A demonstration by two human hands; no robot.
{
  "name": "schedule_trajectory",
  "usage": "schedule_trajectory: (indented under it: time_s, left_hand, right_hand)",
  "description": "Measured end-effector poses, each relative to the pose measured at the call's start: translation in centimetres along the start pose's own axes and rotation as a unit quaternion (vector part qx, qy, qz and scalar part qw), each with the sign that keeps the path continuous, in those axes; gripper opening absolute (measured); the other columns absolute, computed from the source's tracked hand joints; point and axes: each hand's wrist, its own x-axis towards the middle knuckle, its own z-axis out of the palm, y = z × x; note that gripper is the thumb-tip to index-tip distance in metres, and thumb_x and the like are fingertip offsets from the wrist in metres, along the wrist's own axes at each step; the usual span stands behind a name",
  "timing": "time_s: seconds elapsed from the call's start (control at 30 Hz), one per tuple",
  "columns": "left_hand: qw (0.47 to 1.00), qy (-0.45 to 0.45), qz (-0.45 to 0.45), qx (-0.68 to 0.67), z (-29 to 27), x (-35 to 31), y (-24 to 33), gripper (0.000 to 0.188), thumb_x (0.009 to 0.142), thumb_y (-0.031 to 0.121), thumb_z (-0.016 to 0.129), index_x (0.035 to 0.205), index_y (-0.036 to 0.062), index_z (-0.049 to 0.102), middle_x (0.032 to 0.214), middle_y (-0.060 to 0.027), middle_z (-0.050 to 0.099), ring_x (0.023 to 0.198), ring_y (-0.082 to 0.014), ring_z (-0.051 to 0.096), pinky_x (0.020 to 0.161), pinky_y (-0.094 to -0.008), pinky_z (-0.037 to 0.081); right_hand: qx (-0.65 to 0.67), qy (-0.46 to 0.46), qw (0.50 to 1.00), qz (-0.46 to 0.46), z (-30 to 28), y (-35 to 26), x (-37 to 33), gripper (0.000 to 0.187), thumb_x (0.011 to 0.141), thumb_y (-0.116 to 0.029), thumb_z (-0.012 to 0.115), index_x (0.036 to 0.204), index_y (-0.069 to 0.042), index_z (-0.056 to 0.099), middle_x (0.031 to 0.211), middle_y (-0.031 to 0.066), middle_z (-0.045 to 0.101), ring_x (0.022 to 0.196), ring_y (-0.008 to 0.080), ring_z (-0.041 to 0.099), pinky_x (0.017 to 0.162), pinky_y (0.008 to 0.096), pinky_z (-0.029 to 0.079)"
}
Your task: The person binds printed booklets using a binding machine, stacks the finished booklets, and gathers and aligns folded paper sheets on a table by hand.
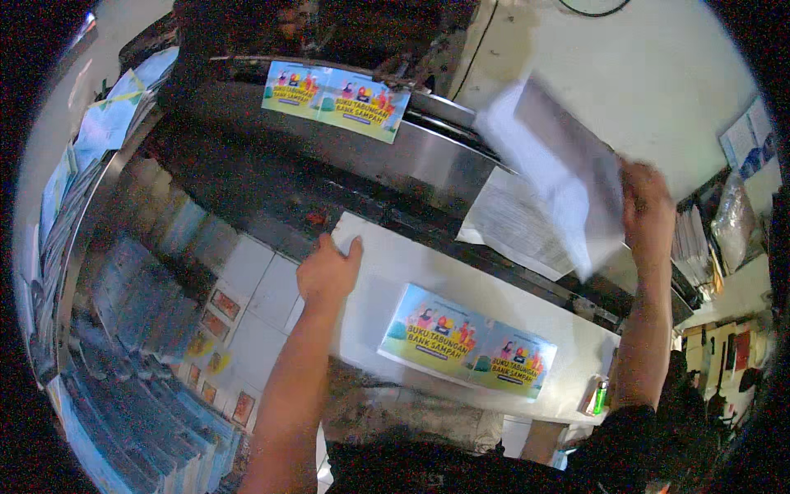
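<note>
My left hand (329,272) rests at the left end of a long white board (370,247), thumb and forefinger apart and touching its corner. On the board lies a colourful printed cover sheet (469,342) in blue and yellow with cartoon figures. My right hand (648,202) is raised at the right, its fingers closed on the edge of some paper sheets (568,144), greyish on one face and white on another, smeared by motion. Below them, a printed white sheet (522,222) slants across the dark metal machine (428,152).
Another colourful cover sheet (336,100) lies on the machine's far ledge. Tall stacks of bluish booklets (140,412) stand at lower left, beside floor tiles (247,267). A green lighter (600,397) sits near the board's right end. Papers and a plastic bag (732,218) are at the right.
</note>
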Motion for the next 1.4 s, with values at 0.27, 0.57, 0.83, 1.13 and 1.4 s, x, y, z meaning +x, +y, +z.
schedule_trajectory:
  time_s: [0.27, 0.57, 0.83, 1.13, 1.4]
  left_hand:
    - [0.999, 0.04, 0.008, 0.02, -0.1, -0.1, 0.3, 0.065, 0.086, 0.061, 0.046, 0.106, -0.0002, 0.055, 0.093, -0.0236, 0.067, 0.085, -0.0383, 0.067, 0.077, -0.0478, 0.052]
    - [0.999, 0.031, 0.011, 0.003, 0.4, 0.3, -0.8, 0.066, 0.087, 0.061, 0.045, 0.107, -0.0014, 0.054, 0.094, -0.0234, 0.067, 0.085, -0.0379, 0.067, 0.077, -0.0479, 0.052]
    - [1.0, 0.019, 0.016, -0.009, 0.6, 0.7, -0.3, 0.067, 0.086, 0.061, 0.046, 0.11, -0.001, 0.053, 0.094, -0.0249, 0.067, 0.086, -0.0386, 0.067, 0.077, -0.0484, 0.052]
    - [1.0, 0.007, 0.011, -0.015, 0.3, 0.7, -0.2, 0.064, 0.086, 0.06, 0.048, 0.109, 0.0006, 0.054, 0.101, -0.0234, 0.065, 0.09, -0.0374, 0.066, 0.078, -0.0481, 0.052]
    - [1.0, -0.008, 0.004, -0.014, 0.0, 1.0, -0.2, 0.065, 0.087, 0.06, 0.047, 0.111, -0.0001, 0.054, 0.103, -0.0223, 0.065, 0.091, -0.037, 0.066, 0.079, -0.0477, 0.052]
  right_hand:
    - [-0.077, -0.143, 0.987, -0.011, 10.7, -1.0, -3.5, 0.037, 0.075, -0.007, 0.063, 0.112, -0.014, 0.065, 0.108, 0.0087, 0.062, 0.099, 0.0287, 0.059, 0.08, 0.0408, 0.05]
    - [0.198, -0.464, 0.861, -0.066, 1.3, -12.5, -15.8, 0.067, 0.072, -0.041, 0.073, 0.125, -0.005, 0.055, 0.115, 0.0157, 0.056, 0.103, 0.0342, 0.055, 0.088, 0.0428, 0.049]
    - [0.174, -0.471, 0.86, -0.09, -0.8, -15.3, -19.7, 0.076, 0.072, -0.048, 0.073, 0.128, -0.003, 0.051, 0.122, 0.0172, 0.049, 0.112, 0.0347, 0.048, 0.093, 0.0473, 0.044]
    - [0.228, -0.489, 0.834, -0.113, -0.7, -14.1, -17.9, 0.066, 0.076, -0.042, 0.071, 0.127, -0.005, 0.052, 0.119, 0.017, 0.053, 0.11, 0.0346, 0.051, 0.091, 0.0444, 0.047]
    - [0.158, -0.579, 0.797, -0.066, -2.1, -15.5, -16.5, 0.03, 0.084, -0.026, 0.062, 0.107, -0.007, 0.063, 0.105, 0.015, 0.065, 0.094, 0.0338, 0.063, 0.078, 0.0442, 0.053]
